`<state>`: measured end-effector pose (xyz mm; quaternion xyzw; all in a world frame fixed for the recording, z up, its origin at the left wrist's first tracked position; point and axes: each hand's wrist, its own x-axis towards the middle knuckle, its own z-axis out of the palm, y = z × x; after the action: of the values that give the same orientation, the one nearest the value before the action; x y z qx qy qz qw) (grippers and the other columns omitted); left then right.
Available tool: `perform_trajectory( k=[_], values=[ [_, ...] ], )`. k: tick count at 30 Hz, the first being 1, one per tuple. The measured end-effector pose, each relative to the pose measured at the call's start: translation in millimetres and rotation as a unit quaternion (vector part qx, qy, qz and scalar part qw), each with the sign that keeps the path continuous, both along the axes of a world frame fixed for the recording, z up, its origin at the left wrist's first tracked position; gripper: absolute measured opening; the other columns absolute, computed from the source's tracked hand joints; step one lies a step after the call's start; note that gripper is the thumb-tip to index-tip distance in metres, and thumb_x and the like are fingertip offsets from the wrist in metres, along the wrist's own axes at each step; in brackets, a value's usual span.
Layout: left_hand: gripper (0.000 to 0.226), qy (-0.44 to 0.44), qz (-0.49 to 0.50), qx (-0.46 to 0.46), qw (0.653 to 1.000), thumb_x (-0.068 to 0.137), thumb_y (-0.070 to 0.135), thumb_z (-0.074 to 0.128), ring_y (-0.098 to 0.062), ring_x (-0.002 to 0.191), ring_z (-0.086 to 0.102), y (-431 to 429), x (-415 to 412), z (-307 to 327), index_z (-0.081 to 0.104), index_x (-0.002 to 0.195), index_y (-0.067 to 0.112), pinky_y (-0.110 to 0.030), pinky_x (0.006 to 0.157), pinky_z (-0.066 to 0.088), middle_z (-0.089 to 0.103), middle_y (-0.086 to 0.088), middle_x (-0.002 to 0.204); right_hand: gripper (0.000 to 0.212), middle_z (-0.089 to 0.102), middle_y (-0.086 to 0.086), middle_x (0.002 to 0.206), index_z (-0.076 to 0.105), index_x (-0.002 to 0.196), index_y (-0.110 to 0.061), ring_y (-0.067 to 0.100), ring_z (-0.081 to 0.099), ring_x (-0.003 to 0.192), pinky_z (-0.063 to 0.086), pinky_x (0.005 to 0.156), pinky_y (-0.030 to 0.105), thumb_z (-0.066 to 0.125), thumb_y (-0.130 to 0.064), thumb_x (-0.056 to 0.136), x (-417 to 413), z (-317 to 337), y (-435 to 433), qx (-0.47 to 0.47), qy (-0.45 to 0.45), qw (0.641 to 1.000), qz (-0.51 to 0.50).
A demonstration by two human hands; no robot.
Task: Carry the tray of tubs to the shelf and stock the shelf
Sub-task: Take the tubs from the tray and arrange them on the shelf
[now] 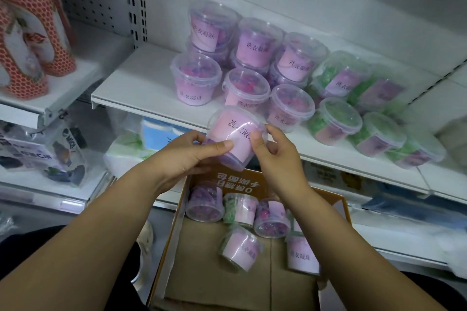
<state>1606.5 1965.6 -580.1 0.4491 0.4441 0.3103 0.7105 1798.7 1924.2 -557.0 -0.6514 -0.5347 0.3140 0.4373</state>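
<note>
head view: one purple tub (236, 137) is held in the air between both hands, just below the front edge of the shelf (141, 83) and above the tray (177, 222). the tub is tilted, its lid end up and away toward the shelf, its base down toward the person; its long axis runs roughly from lower right to upper left. the left hand (184, 154) is closed narrowly on the lower side wall, thumb laid across the label. the right hand (271, 151) is pinched on the right side, thumb on the label. neither hand is nearer; both are in contact. the shelf lies ahead and above the hands, with a bare stretch at its front left, beside the purple tubs (195, 78) already stocked; green tubs (336, 121) are seen to the right. several tubs remain in the tray. judged: stocking is in hand, well along; the tub must be righted before it is set down.
</note>
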Motion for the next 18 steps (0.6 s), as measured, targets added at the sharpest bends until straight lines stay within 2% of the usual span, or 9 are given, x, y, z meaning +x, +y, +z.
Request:
perform_trajectory(
  k=[3, 6, 10, 15, 18],
  values=[
    [0.067, 0.003, 0.034, 0.033, 0.999, 0.048, 0.052, 0.091, -0.022, 0.1, 0.074, 5, -5, 3, 0.058, 0.095, 0.018, -0.038, 0.091, 0.056, 0.075, -0.012, 0.105, 0.024, 0.07, -0.017, 0.105, 0.066, 0.116, -0.033, -0.002, 0.064, 0.098, 0.052, 0.087, 0.023, 0.059, -0.045, 0.096, 1, 13, 8, 0.021, -0.076, 0.997, 0.018],
    [0.075, 0.009, 0.055, 0.053, 0.997, 0.046, 0.054, 0.093, -0.022, 0.103, 0.072, 10, -10, 5, 0.059, 0.102, 0.016, -0.044, 0.094, 0.057, 0.072, -0.012, 0.112, 0.023, 0.069, -0.017, 0.11, 0.067, 0.116, -0.03, 0.002, 0.062, 0.107, 0.052, 0.095, 0.032, 0.063, -0.038, 0.095, 0, 27, 19, 0.045, -0.104, 0.992, 0.053],
    [0.079, 0.002, 0.085, 0.082, 0.993, 0.045, 0.056, 0.092, -0.021, 0.107, 0.07, 13, -14, 8, 0.061, 0.105, 0.016, -0.046, 0.096, 0.056, 0.073, -0.007, 0.11, 0.02, 0.071, -0.01, 0.107, 0.068, 0.113, -0.025, 0.009, 0.065, 0.102, 0.055, 0.09, 0.035, 0.066, -0.031, 0.094, -8, 46, 34, 0.053, -0.096, 0.988, 0.111],
    [0.085, -0.007, 0.124, 0.11, 0.986, 0.048, 0.068, 0.085, -0.018, 0.103, 0.072, 16, -20, 18, 0.061, 0.11, 0.015, -0.044, 0.095, 0.056, 0.076, -0.005, 0.103, 0.016, 0.07, -0.003, 0.097, 0.068, 0.105, -0.019, 0.013, 0.064, 0.091, 0.051, 0.08, 0.03, 0.065, -0.03, 0.094, -17, 64, 58, 0.047, -0.167, 0.978, 0.116],
    [0.093, -0.02, 0.168, 0.118, 0.979, 0.046, 0.078, 0.081, -0.018, 0.099, 0.074, 25, -29, 27, 0.064, 0.109, 0.01, -0.041, 0.092, 0.056, 0.077, -0.006, 0.1, 0.017, 0.071, -0.003, 0.1, 0.068, 0.107, -0.018, 0.012, 0.064, 0.092, 0.052, 0.083, 0.031, 0.067, -0.028, 0.093, -23, 73, 71, 0.081, -0.159, 0.979, 0.102]
  ],
)
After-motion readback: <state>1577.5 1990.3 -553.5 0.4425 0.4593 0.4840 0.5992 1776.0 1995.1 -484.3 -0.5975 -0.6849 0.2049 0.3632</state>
